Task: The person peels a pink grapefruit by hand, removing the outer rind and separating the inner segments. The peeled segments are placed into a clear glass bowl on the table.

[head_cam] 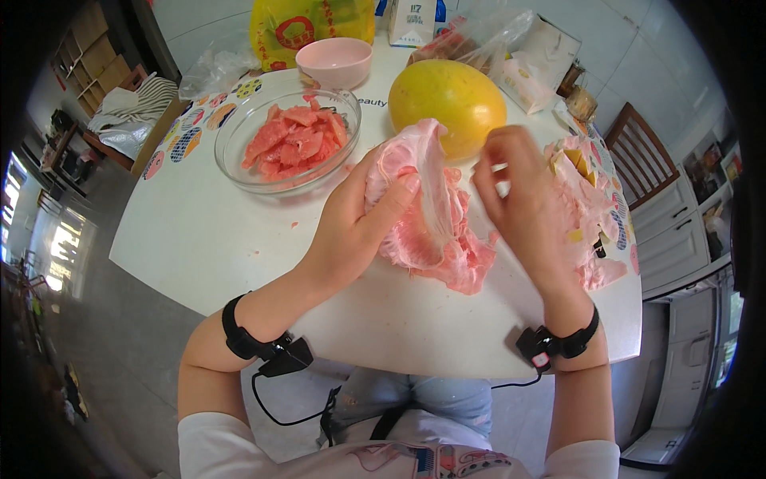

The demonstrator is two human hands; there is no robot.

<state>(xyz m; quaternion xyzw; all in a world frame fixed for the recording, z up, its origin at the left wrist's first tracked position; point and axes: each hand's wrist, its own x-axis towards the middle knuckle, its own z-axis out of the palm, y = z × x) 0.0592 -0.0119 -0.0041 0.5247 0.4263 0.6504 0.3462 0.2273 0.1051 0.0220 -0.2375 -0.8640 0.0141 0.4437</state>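
A chunk of pink pomelo, partly wrapped in pale membrane, hangs above the table in my left hand, whose thumb presses on its near side. Just right of the chunk, my right hand is raised with bent fingers; it is blurred, and whether it pinches a small piece I cannot tell. A whole yellow pomelo stands behind both hands. To the left sits a clear glass bowl with peeled pink pomelo flesh in it. Torn peel and membrane lie heaped on the right.
Behind the glass bowl are a pink bowl, a yellow plastic bag and a crumpled clear bag. A carton and a tissue pack stand at the back. Small crumbs dot the white table. A wooden chair is at right.
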